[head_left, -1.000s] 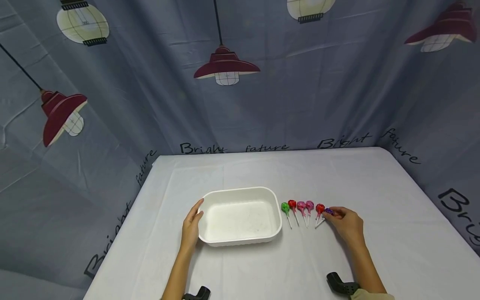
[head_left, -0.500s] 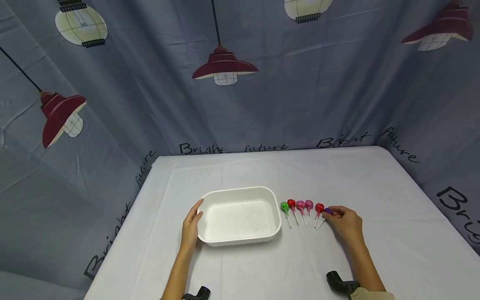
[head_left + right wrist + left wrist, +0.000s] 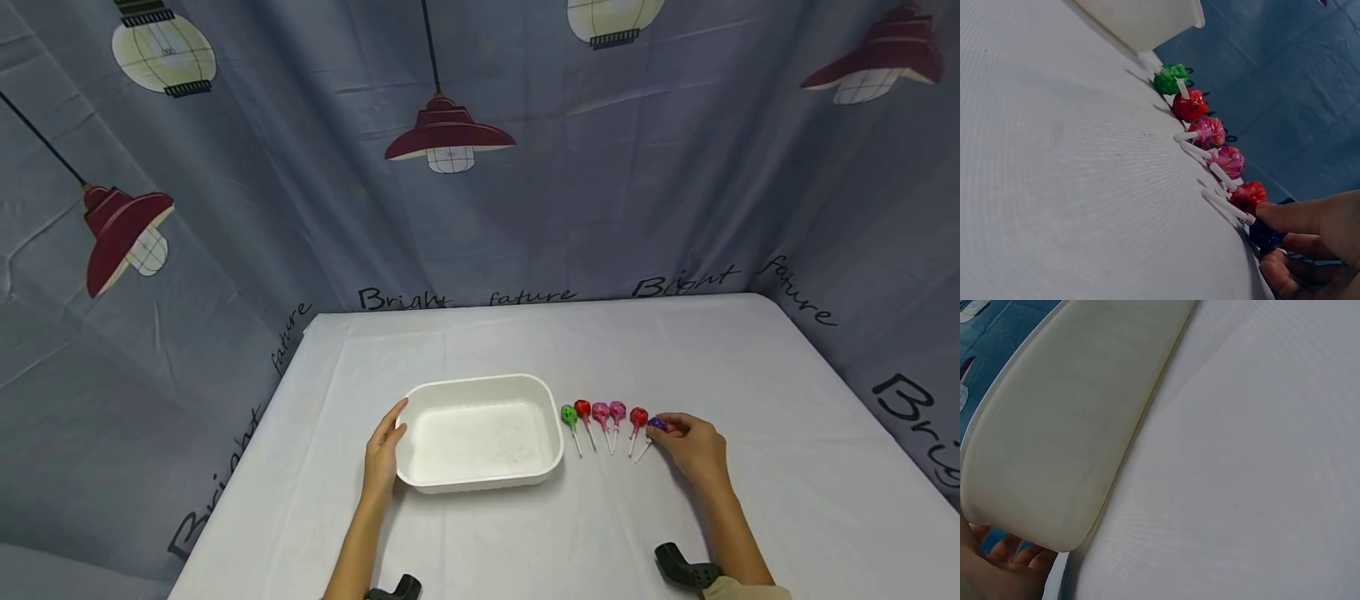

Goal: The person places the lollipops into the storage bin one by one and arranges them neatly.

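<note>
A white rectangular tray sits on the table, its inside bare. My left hand holds its left end, the thumb and forefinger at the rim; the left wrist view shows the other fingers against the tray's end wall. My right hand pinches the dark purple wrapped head of a lollipop between thumb and fingers. The stick slants toward the near left. Beside it lies a red lollipop, the closest of a row. Further left are two pink lollipops, another red lollipop and a green lollipop.
A white cloth covers the table. The green lollipop lies close to the tray's right wall. Behind the table hangs a grey-blue curtain printed with lamps. A black strap-like device is on the right wrist, with another dark device at the left.
The purple lollipop's stick has swung slightly right, away from the neighbouring red lollipop's stick. The left hand and the tray hold their places.
</note>
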Demonstrator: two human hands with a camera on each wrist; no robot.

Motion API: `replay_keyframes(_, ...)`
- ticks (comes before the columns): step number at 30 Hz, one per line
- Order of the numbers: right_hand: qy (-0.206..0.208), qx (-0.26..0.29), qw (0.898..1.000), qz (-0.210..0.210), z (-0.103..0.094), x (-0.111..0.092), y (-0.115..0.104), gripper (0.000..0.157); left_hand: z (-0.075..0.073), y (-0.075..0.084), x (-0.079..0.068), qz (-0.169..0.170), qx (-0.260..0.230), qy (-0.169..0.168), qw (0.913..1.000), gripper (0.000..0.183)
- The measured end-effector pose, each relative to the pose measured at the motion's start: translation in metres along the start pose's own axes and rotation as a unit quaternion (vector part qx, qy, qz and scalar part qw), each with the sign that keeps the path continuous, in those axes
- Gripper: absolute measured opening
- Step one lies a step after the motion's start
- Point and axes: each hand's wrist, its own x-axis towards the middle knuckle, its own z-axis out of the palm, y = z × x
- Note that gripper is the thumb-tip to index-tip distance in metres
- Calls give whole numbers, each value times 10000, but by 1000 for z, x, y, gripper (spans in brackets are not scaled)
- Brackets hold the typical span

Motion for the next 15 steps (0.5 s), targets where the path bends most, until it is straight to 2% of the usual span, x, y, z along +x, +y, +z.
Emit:
replay_keyframes(8,-185,34,9998,82,-4,0,-4,38,4,2,0,-52,-174,-24,9998,39)
replay_keyframes(15,-111,352,9988,-308,-9,3,-27,38,5,-2,3,-86,-188,44,9998,38)
